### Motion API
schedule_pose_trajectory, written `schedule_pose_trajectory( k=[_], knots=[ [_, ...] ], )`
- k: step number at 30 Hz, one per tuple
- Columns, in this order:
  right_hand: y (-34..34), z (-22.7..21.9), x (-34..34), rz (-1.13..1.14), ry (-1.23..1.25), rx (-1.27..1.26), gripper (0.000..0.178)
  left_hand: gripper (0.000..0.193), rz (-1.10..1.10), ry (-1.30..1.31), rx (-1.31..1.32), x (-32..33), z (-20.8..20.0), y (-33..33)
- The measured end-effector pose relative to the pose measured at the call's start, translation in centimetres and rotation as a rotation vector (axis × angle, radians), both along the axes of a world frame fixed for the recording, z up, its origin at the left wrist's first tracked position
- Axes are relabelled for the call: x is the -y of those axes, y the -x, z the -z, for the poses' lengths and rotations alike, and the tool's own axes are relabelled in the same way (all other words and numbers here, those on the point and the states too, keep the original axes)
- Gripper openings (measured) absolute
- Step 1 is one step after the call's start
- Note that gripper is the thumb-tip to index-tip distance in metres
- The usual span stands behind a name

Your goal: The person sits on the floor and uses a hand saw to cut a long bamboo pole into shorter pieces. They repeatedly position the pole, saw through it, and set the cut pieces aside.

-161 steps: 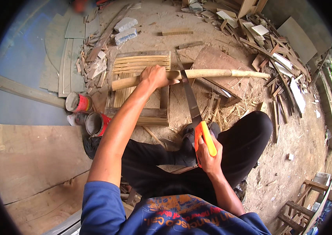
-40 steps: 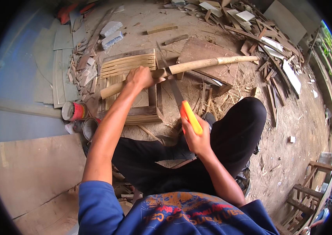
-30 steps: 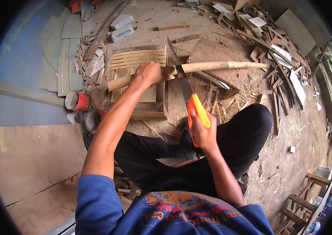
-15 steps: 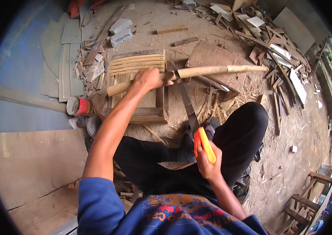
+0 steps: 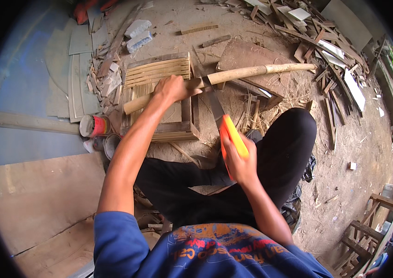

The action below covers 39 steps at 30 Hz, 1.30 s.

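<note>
A long bamboo pole [image 5: 252, 72] lies slantwise across a low wooden frame with slats [image 5: 157, 72]. My left hand [image 5: 172, 88] is closed around the pole, a little left of the saw blade. In my right hand [image 5: 242, 160] is the orange and yellow handle of a hand saw [image 5: 215, 106]. Its blade crosses the pole just right of my left hand, and the tip reaches beyond the pole's far side. How deep the blade sits in the bamboo I cannot tell.
Wood offcuts [image 5: 331, 60] are heaped at the far right. Two paint cans [image 5: 95, 125] stand left of the frame. Pale broken blocks [image 5: 139, 41] lie at the back. A brown board [image 5: 247, 55] rests behind the pole. A wooden rack [image 5: 363, 231] is at the lower right.
My right hand has pushed the saw forward, away from me, so more of the blade is past the pole. My left hand keeps its hold on the bamboo.
</note>
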State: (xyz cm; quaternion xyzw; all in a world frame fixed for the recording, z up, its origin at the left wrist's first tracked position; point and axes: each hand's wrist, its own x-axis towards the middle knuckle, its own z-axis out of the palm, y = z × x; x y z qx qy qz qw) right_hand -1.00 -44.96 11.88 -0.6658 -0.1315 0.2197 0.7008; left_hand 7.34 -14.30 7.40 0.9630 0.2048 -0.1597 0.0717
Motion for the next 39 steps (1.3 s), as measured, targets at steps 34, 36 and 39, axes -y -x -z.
schedule_pose_trajectory(
  k=[34, 36, 39],
  knots=[
    [0.2, 1.1, 1.7, -0.015, -0.108, -0.053, 0.013, 0.081, -0.012, -0.006, -0.005, 0.8, -1.2, 0.3],
    [-4.0, 2.0, -2.2, 0.015, 0.036, 0.131, 0.025, 0.081, 0.047, -0.012, 0.064, 0.9, -1.0, 0.5],
    [-7.0, 3.8, -5.1, -0.007, -0.008, 0.064, 0.028, 0.079, -0.012, -0.047, 0.017, 1.1, -0.9, 0.5]
  ],
)
